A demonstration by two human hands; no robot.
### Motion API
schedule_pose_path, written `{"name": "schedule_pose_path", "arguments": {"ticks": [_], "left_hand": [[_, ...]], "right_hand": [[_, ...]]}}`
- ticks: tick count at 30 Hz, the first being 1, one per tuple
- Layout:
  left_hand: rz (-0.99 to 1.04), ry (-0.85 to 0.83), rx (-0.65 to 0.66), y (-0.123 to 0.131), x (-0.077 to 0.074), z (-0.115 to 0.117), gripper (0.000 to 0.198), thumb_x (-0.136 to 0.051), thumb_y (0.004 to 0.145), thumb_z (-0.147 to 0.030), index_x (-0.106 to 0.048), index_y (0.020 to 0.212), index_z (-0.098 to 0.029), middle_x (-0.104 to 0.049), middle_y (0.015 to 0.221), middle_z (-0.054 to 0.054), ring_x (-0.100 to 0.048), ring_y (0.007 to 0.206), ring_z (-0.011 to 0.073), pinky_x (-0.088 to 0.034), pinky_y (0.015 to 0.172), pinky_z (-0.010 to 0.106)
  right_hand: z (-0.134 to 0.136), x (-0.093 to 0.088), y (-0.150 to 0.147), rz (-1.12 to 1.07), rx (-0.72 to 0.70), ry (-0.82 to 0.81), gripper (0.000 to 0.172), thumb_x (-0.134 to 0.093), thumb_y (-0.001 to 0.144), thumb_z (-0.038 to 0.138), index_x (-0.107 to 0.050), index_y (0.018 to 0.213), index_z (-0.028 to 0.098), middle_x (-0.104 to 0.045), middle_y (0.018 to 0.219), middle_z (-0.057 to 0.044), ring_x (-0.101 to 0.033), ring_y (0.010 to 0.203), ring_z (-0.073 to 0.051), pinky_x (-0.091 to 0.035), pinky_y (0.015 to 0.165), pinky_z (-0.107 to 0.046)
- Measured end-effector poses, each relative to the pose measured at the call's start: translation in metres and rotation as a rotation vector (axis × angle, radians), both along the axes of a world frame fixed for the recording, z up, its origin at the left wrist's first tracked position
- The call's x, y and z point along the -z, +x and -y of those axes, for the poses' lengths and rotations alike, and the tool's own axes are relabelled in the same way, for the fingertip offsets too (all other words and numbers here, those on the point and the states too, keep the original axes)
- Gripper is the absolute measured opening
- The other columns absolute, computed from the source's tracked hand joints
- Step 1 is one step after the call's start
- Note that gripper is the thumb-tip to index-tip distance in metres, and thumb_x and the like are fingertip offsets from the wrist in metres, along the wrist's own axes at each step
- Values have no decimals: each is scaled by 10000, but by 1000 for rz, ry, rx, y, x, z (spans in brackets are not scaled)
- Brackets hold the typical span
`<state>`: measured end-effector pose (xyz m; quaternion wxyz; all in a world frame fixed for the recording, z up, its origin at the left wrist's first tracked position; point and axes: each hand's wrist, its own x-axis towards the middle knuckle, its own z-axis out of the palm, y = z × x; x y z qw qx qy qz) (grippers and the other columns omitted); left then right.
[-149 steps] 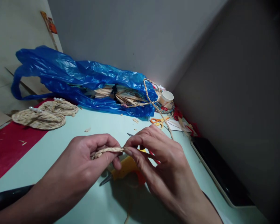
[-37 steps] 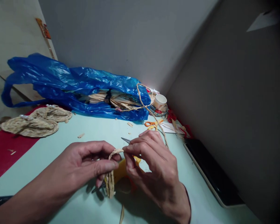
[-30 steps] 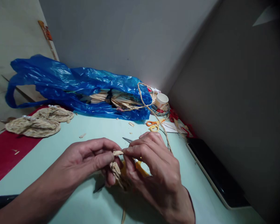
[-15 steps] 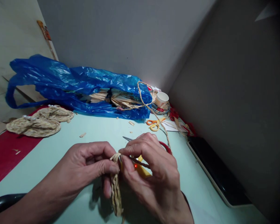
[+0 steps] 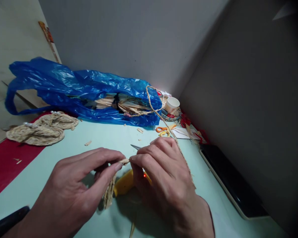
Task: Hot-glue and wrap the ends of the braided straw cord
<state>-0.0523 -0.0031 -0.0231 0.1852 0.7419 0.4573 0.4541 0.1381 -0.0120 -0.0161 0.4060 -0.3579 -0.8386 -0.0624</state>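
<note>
My left hand (image 5: 81,181) pinches a piece of braided straw (image 5: 110,191) between thumb and index finger. The piece's folded part hangs below those fingertips. My right hand (image 5: 164,172) is closed too, its fingertips pinching the end of the same straw braid just right of my left thumb. Under the hands lies a yellow tool (image 5: 124,182) with a small red light, which looks like a glue gun and is partly covered by my right hand. A metal scissor blade (image 5: 134,146) sticks out behind the right knuckles; its handles are hidden.
A blue plastic bag (image 5: 89,82) with straw inside lies along the wall. Two woven straw soles (image 5: 36,135) with beads sit at left. Orange-handled scissors (image 5: 161,129), a paper cup (image 5: 173,104) and a long straw cord (image 5: 151,102) are at back right; a black phone-like slab (image 5: 228,178) lies right.
My left hand has turned and moved left, swinging the hanging braid left with it. The dark strand by my right fingers is out of sight, and more of the yellow tool shows.
</note>
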Motion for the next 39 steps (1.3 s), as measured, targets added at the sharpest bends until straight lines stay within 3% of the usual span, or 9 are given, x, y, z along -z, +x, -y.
{"name": "schedule_pose_path", "arguments": {"ticks": [4,7,13,18,23,28,34,39], "left_hand": [[88,-195,48,-2,-3,-7,91,-758,813,-353,-793,737,-388,-787,739,-106,-714,683,118,-501,669,86],[165,-361,57,-4,-3,-9,24,-791,762,-400,-812,762,-390,-782,713,-88,-700,640,137,-502,575,101],[128,-336,87,-3,-1,-6,106,-765,778,-352,-812,690,-386,-789,715,-76,-696,662,120,-499,657,90],[240,-513,112,-1,3,-6,145,-744,721,-295,-796,599,-355,-689,493,-61,-592,420,94,-449,448,117],[238,-522,177,-4,1,-8,160,-739,785,-312,-797,643,-358,-724,536,-64,-651,518,108,-491,545,127],[217,-561,263,-8,-7,-10,374,-666,880,-374,-723,518,-298,-718,535,-40,-676,568,116,-525,638,147],[411,-729,286,-4,-14,-12,181,-749,791,-364,-777,638,-272,-659,414,-26,-582,348,122,-480,414,183],[521,-685,257,-2,-10,-6,63,-786,801,-320,-811,755,-285,-649,455,-32,-566,408,105,-464,440,165]], "right_hand": [[-3,-3,5,-10,-70,-65,121,-598,948,50,-690,879,89,-681,807,-72,-492,753,-178,-398,739,-390],[-3,-8,9,2,-107,-157,140,-589,948,55,-698,864,81,-678,805,-72,-498,756,-174,-397,727,-380],[0,-12,7,-12,-80,-177,156,-595,951,75,-715,852,72,-688,790,-77,-524,755,-182,-407,738,-384],[4,-5,-3,-109,-47,-167,140,-602,951,77,-701,853,78,-699,795,-71,-566,775,-179,-429,762,-381],[6,-2,-7,-211,-49,-114,104,-629,940,62,-689,859,86,-696,805,-61,-576,788,-168,-444,772,-373],[7,-3,-7,-243,-58,-104,56,-659,921,45,-697,898,80,-706,833,-67,-579,796,-169,-446,765,-373],[6,-2,-14,-320,-42,-126,65,-649,940,58,-701,919,92,-716,825,-65,-607,797,-173,-467,782,-368],[6,2,-20,-395,-38,-114,75,-639,942,61,-690,928,115,-721,828,-56,-626,795,-170,-495,800,-367]]}}
